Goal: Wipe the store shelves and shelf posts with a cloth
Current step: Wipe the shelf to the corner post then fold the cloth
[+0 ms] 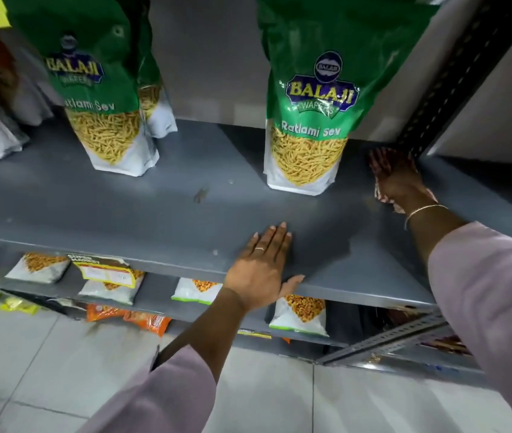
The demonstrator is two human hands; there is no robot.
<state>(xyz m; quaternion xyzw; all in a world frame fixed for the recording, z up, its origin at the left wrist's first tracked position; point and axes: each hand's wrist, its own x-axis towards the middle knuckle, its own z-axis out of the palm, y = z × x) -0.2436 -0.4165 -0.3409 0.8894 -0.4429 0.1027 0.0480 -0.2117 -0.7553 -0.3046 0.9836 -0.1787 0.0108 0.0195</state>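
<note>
A grey metal shelf (154, 210) runs across the view. My left hand (262, 267) lies flat on its front edge, fingers spread, holding nothing. My right hand (397, 176) presses a red-and-white patterned cloth (384, 195) onto the shelf at the back right, right beside the foot of the dark perforated shelf post (454, 76). Most of the cloth is hidden under the hand. A small dark smudge (201, 195) marks the middle of the shelf.
Green Balaji Ratlami Sev bags stand on the shelf: one (308, 114) just left of my right hand, another (104, 98) further left with more behind it. Snack packets (300, 314) lie on the lower shelves. A light perforated post (398, 339) and tiled floor (61, 370) are below.
</note>
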